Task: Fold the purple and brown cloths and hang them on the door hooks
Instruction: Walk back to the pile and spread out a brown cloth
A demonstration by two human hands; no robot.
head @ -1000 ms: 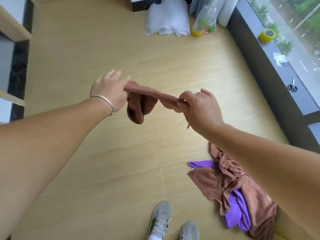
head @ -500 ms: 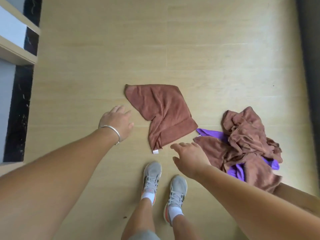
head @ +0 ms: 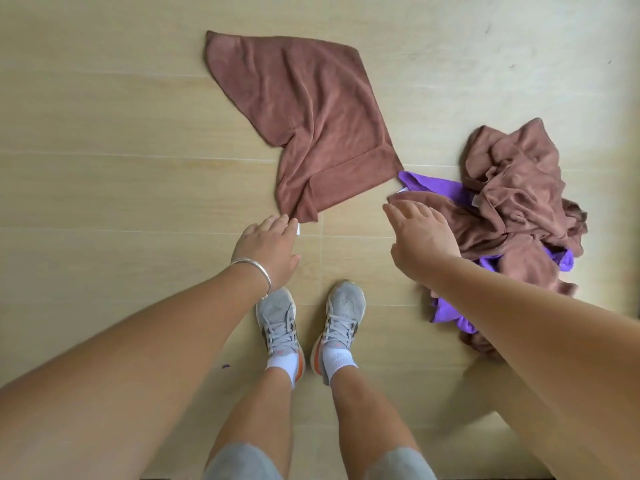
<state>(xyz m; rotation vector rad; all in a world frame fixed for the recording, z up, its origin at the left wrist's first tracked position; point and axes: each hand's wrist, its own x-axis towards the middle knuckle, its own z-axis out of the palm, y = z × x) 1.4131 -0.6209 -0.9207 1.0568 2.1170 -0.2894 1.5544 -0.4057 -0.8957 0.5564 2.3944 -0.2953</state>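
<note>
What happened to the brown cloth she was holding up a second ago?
Both hands let go of the brown cloth, and it now lies spread on the floor. The left hand has come down to its near corner; the right hand reaches out open over the pile. The pile stayed as it was.

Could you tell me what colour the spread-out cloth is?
Reddish brown cloth, head view.

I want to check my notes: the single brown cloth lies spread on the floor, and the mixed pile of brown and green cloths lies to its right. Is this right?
Not quite. The head view shows the pile mixes brown with purple cloths, not green. The single brown cloth lies spread on the floor, with the pile to its right.
</note>
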